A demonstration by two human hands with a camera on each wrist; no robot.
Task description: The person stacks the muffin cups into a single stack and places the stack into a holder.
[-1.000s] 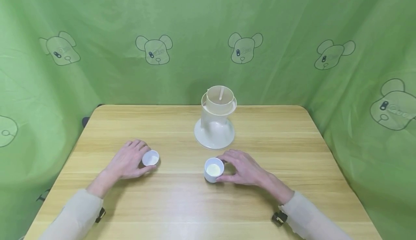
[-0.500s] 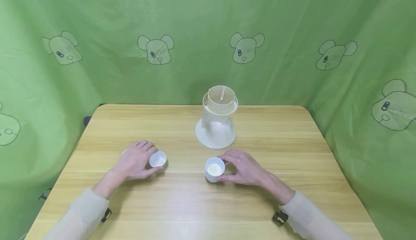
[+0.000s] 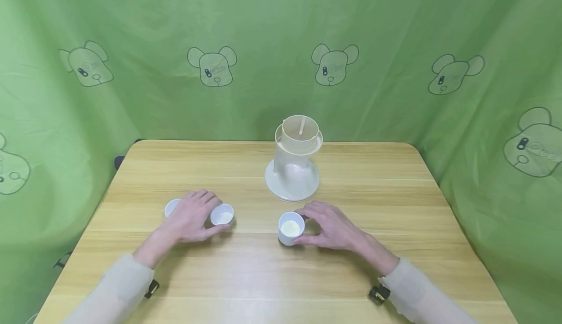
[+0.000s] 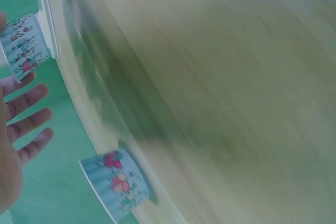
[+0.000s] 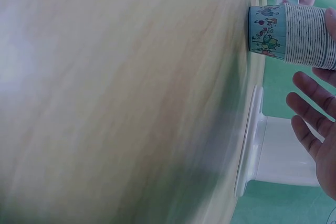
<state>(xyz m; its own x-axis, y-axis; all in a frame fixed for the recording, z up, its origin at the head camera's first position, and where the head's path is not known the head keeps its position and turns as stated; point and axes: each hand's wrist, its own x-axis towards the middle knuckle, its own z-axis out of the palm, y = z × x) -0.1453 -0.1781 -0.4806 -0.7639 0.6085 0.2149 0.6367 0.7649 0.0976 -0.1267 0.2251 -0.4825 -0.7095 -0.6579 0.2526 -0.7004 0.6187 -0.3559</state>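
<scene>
In the head view my left hand point(image 3: 193, 219) pinches a small paper cup point(image 3: 222, 215) between thumb and index finger. The left wrist view shows this cup point(image 4: 23, 48) printed with colourful figures on pale blue, its other fingers spread away from it. A second paper cup point(image 3: 171, 207) stands behind the left hand, partly covered by it. My right hand point(image 3: 327, 226) holds a stack of paper cups point(image 3: 290, 231) between thumb and fingers. Seen from the right wrist, the stack point(image 5: 294, 35) stands upright on the table, many rims nested tightly.
A white plastic stand point(image 3: 291, 182) with a round base and an open cylinder on top stands toward the back of the wooden table point(image 3: 373, 182), beyond the stack. Green cloth point(image 3: 272, 21) with bear-head drawings hangs behind and at both sides.
My left hand has slid right with its paper cup, uncovering the second cup behind it. The right hand keeps its hold on the stack. The head view has shifted slightly.
</scene>
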